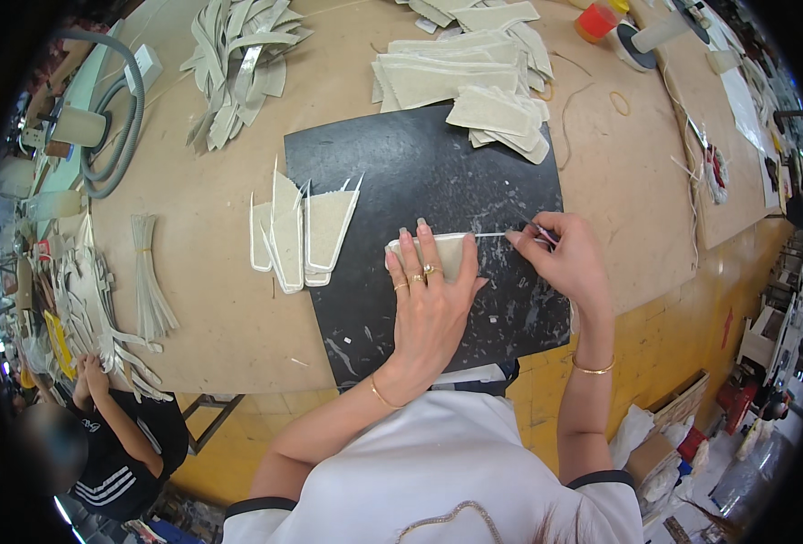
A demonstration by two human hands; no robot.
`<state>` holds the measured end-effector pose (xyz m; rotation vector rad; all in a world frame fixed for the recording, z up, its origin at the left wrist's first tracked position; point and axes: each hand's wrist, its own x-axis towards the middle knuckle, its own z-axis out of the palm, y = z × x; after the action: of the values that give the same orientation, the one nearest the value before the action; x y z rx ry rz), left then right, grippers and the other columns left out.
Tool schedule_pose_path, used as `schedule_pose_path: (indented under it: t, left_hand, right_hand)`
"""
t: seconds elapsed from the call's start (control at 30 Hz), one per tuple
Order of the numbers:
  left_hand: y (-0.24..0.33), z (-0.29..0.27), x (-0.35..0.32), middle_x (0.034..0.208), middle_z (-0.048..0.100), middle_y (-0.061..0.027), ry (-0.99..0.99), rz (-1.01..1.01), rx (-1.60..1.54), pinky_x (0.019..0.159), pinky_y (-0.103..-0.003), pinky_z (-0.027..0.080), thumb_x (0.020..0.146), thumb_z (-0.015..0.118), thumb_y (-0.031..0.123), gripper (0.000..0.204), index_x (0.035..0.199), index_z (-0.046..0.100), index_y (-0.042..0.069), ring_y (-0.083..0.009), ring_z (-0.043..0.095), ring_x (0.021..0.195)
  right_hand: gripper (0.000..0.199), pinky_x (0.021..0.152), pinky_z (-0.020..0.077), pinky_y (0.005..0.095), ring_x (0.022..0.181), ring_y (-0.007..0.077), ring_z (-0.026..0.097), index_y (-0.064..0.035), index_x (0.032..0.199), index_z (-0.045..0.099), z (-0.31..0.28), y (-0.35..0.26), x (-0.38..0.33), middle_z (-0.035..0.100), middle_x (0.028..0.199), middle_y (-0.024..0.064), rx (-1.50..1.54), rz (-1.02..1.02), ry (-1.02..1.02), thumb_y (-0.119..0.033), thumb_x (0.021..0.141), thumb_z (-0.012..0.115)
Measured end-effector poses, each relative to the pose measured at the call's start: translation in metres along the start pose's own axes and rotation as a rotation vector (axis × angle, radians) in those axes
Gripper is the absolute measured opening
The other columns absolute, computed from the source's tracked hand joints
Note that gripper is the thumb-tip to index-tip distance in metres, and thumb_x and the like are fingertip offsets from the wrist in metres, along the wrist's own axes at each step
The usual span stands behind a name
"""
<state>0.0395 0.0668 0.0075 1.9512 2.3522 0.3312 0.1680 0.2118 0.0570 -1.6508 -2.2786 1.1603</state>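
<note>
On a black cutting mat [392,163], my left hand [429,308] lies with its fingers stretched out over a beige fabric piece [452,256], pressing it flat. White trim runs along that piece's far edge. A thin white cord [490,235] continues from its right corner to my right hand [565,258], whose thumb and fingers pinch it. Something small and pinkish also shows among the right fingers; its kind is unclear. Left of my hands, several similar fabric pieces [331,227] with white-trimmed edges overlap one another, partly on the mat, with loose cord ends sticking up.
Stacked beige pieces [456,77] lie at the far side, some on the mat. Fabric strips [238,63] are heaped at far left, and a tied strip bundle [148,272] lies nearer. A red-yellow container [596,23] and a spool [660,34] stand far right. A co-worker's hand [93,372] is at left.
</note>
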Motion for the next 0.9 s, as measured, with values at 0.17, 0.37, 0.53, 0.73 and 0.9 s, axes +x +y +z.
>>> schedule_pose_path:
  t: [0.17,0.37,0.53,0.73,0.9]
  left_hand:
    - [0.002,-0.004,0.003,0.139,0.047,-0.0366,-0.004,-0.021,0.021,0.108,-0.059,0.036,0.094,0.061,0.042,0.054,0.143,0.052,0.018,-0.0512,0.042,0.133]
    - [-0.013,-0.023,-0.003,0.144,0.046,-0.0216,0.005,-0.022,-0.035,0.095,-0.046,0.036,0.090,0.066,0.039,0.053,0.140,0.056,0.026,-0.0349,0.048,0.123]
    - [-0.030,-0.036,-0.011,0.127,0.051,-0.0153,-0.004,-0.007,-0.103,0.085,-0.042,0.037,0.090,0.067,0.033,0.050,0.138,0.057,0.023,-0.0311,0.051,0.108]
    - [-0.031,-0.032,-0.016,0.120,0.051,-0.0133,0.003,-0.042,-0.150,0.088,-0.042,0.036,0.091,0.067,0.028,0.047,0.137,0.058,0.022,-0.0296,0.051,0.105]
    - [-0.033,-0.031,-0.017,0.116,0.049,-0.0111,-0.008,-0.057,-0.212,0.091,-0.043,0.033,0.091,0.067,0.023,0.045,0.136,0.059,0.022,-0.0286,0.049,0.105]
  right_hand:
    - [0.032,0.058,0.0465,0.0395,0.061,0.0292,0.062,0.0012,0.078,0.068,-0.017,0.018,0.005,0.063,0.066,0.0150,-0.138,0.026,0.047,-0.030,0.084,0.072]
    - [0.031,0.067,0.0488,0.0404,0.077,0.0280,0.063,-0.0043,0.111,0.067,-0.028,0.025,-0.019,0.064,0.095,0.0130,-0.505,-0.005,0.654,-0.030,0.093,0.066]
    - [0.028,0.064,0.0491,0.0396,0.075,0.0285,0.064,-0.0063,0.117,0.067,0.034,-0.002,-0.063,0.063,0.097,0.0110,-0.318,-0.243,0.433,-0.024,0.095,0.063]
    - [0.033,0.057,0.0471,0.0310,0.067,0.0190,0.061,-0.0045,0.118,0.069,0.086,-0.014,-0.073,0.061,0.093,0.0050,-0.386,-0.338,0.551,-0.016,0.087,0.071]
    - [0.030,0.054,0.0501,0.0303,0.064,0.0201,0.063,-0.0011,0.117,0.069,0.094,-0.016,-0.057,0.062,0.092,0.0080,-0.344,-0.408,0.603,-0.009,0.088,0.069]
